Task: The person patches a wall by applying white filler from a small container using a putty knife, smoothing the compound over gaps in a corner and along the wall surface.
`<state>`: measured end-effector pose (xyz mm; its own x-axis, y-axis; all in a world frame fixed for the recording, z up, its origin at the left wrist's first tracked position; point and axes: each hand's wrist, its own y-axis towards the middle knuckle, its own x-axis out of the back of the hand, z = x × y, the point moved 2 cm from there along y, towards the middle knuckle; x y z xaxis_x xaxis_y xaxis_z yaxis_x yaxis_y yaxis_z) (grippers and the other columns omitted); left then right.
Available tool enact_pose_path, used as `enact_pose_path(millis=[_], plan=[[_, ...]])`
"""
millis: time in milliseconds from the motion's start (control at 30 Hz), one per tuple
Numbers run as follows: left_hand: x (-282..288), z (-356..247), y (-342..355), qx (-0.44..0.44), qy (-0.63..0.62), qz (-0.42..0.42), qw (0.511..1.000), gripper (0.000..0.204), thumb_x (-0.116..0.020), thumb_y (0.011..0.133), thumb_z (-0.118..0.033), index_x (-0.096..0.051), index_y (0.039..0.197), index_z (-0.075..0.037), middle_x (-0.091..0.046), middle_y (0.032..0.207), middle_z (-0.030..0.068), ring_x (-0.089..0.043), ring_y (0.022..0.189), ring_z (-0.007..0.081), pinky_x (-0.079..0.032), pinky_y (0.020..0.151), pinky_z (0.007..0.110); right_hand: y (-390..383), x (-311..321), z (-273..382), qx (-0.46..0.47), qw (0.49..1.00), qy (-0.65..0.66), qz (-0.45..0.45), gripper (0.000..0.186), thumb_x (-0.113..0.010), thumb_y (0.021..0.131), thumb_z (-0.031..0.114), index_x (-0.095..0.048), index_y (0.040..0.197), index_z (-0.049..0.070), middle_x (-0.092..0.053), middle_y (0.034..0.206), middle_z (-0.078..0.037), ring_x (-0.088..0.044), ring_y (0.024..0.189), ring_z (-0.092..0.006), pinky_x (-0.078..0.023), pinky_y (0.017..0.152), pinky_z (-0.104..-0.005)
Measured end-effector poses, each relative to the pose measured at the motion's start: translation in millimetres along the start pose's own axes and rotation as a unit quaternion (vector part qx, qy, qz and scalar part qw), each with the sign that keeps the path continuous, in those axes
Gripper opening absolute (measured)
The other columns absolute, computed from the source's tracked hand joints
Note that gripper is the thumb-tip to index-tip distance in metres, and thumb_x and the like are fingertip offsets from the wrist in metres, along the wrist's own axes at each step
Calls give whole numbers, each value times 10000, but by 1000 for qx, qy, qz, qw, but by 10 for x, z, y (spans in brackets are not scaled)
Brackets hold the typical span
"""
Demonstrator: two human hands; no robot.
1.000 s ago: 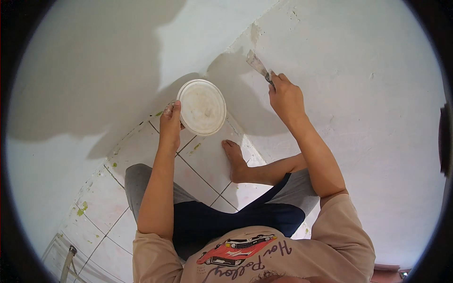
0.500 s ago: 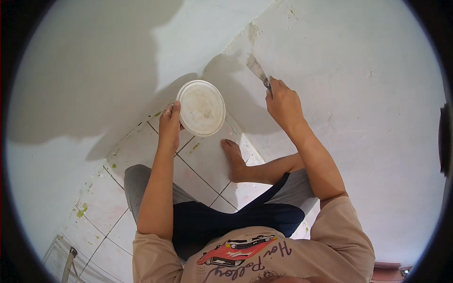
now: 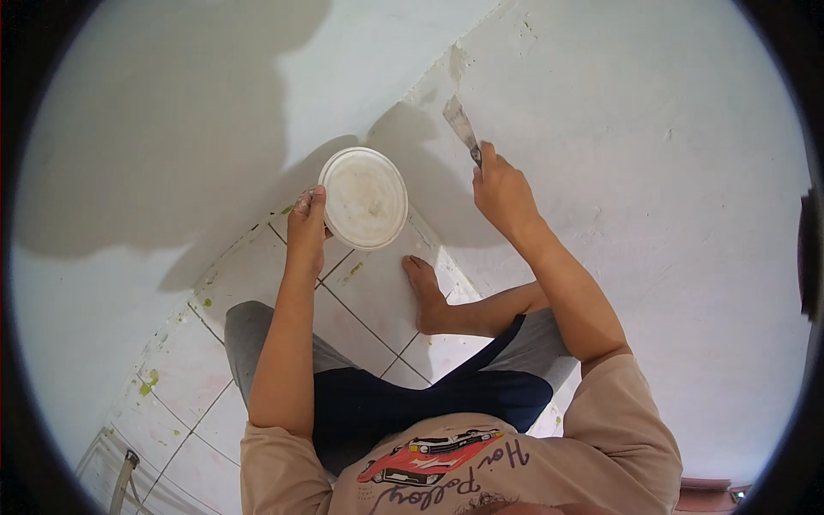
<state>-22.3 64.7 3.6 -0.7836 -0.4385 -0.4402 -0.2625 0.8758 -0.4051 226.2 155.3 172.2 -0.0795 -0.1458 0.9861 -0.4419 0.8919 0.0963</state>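
Observation:
My left hand [image 3: 306,225] grips a round white lid [image 3: 365,199] by its left edge, thumb on top. Pale smears mark the lid's face, and whitish residue sits on my fingers. In my right hand [image 3: 505,193] is a putty knife [image 3: 462,129], held by its dark handle with the blade pointing up and left. Its blade is over the right wall [image 3: 601,154], close to the corner and just below a greyish damp-looking patch [image 3: 459,62]. Whether the blade touches the wall I cannot tell.
Two white walls meet in a corner ahead, with chipped spots along the seam. White floor tiles [image 3: 356,300] with green stains lie below, my bare foot [image 3: 425,292] on them. A metal frame leg [image 3: 125,481] stands at lower left. A dark object [image 3: 808,257] sits at the right rim.
My right hand and the putty knife have shifted slightly left along the wall. The lid in my left hand has moved only a touch to the left.

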Motion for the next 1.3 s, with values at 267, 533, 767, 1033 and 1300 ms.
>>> enact_pose_path(millis=[267, 533, 767, 1033, 1300], plan=[[64, -7, 6, -8, 1, 3, 1000, 441, -536, 1017, -450, -607, 1190, -50, -676, 1098, 65, -650, 980, 145, -537, 828, 354, 137, -168, -131, -41, 999, -13, 6, 303, -524, 921, 73, -411, 1173, -50, -636, 840, -242, -665, 672, -419, -561, 593, -473], [45, 12, 18, -6, -9, -8, 1000, 435, -540, 1016, -444, -610, 1198, -55, -677, 1105, 61, -651, 967, 143, -533, 797, 342, 92, -302, -61, 0, 999, -47, 23, 510, -527, 889, 60, -352, 1312, -164, -639, 824, -240, -678, 680, -400, -571, 589, -460], [64, -4, -1, -15, -14, -1, 1000, 431, -537, 1017, -441, -614, 1199, -58, -679, 1098, 62, -651, 966, 142, -536, 807, 345, -52, -367, -73, -46, 983, -97, 148, 573, -517, 905, 64, -308, 1387, -167, -644, 836, -226, -692, 693, -359, -578, 584, -411], [83, -39, -32, -10, -11, 0, 1000, 429, -535, 1020, -439, -608, 1188, -51, -678, 1084, 54, -651, 955, 136, -534, 807, 339, 205, -246, -43, -29, 996, -65, 46, 548, -497, 915, 60, -317, 1384, -159, -650, 831, -228, -697, 732, -369, -579, 636, -441], [161, -79, -76, -19, -18, -20, 999, 413, -526, 1027, -419, -601, 1200, -51, -684, 1065, 52, -658, 925, 131, -538, 792, 329, -16, -337, 14, -99, 983, 52, 147, 534, -541, 910, 106, -312, 1316, -155, -671, 854, -297, -677, 784, -457, -550, 698, -527]])
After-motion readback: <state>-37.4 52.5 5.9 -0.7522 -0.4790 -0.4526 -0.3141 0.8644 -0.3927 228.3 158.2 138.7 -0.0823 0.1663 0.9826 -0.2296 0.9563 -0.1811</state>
